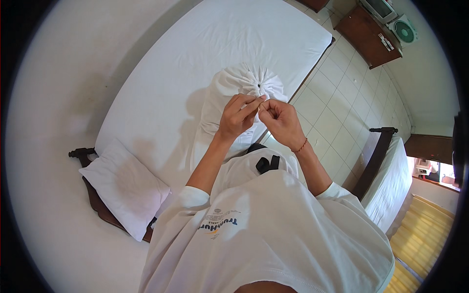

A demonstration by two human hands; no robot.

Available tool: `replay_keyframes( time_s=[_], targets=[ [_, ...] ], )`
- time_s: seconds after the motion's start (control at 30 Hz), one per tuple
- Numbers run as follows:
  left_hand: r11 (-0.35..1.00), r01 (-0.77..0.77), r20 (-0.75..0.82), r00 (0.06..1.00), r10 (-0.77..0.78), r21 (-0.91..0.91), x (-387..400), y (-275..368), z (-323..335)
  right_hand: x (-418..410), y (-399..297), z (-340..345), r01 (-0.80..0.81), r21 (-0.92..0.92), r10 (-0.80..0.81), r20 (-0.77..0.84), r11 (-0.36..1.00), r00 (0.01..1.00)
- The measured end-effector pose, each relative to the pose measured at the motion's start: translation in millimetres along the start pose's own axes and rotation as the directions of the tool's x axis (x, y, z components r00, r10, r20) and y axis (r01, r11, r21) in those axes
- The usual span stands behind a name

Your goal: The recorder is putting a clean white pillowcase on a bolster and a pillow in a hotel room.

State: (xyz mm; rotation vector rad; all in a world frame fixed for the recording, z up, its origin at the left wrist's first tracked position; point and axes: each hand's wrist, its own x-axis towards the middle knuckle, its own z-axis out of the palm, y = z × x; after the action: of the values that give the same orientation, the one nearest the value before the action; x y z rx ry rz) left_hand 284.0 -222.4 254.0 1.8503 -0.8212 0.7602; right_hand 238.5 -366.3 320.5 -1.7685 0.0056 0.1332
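Observation:
A long white cloth-covered bundle (220,86), perhaps a bolster, rests at the bed's edge. Its far end is drawn into radial pleats around a small dark hole (259,85). Just on the near side of that hole, the fingertips of both hands meet. My left hand (237,114) has its fingers bent, with the index finger reaching towards the pleats. Thumb and index finger are pinched together on my right hand (280,119), which has a thin braided band at the wrist. Anything between the fingertips is too small to make out.
The bed (176,69) has a white sheet and a dark wooden frame. A white pillow (126,186) leans at its headboard. Across the tiled floor (329,106) stands a second bed (390,186). A wooden cabinet (370,38) bears a box fan (404,31) and a television (379,9).

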Motion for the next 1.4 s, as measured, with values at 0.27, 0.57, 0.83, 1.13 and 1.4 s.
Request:
replay_keyframes(
  time_s=[0.27,0.57,0.83,1.13,1.4],
  targets=[
    [0.989,-0.141,-0.026,0.99,0.14,-0.041,3,-7,4,-3,6,3,0.029,-0.12,-0.031,-0.022,0.992,0.999],
    [0.933,0.304,0.317,0.919,-0.234,-0.192,24,9,-31,-10,0,-14,-0.067,0.016,0.066,0.075,0.998,0.995],
    [0.995,-0.062,0.554,0.833,0.008,0.078,57,-9,-33,-22,-12,-26,-0.022,-0.015,0.025,0.281,1.0,0.959],
    [1.0,0.001,0.65,0.76,-0.018,0.026,46,-5,-59,-17,-8,-42,-0.029,0.09,-0.006,0.367,0.996,0.93],
    [0.965,0.259,0.503,0.827,-0.249,0.052,14,13,-84,15,-9,8,-0.013,0.415,-0.107,0.265,0.91,0.958]
  ],
)
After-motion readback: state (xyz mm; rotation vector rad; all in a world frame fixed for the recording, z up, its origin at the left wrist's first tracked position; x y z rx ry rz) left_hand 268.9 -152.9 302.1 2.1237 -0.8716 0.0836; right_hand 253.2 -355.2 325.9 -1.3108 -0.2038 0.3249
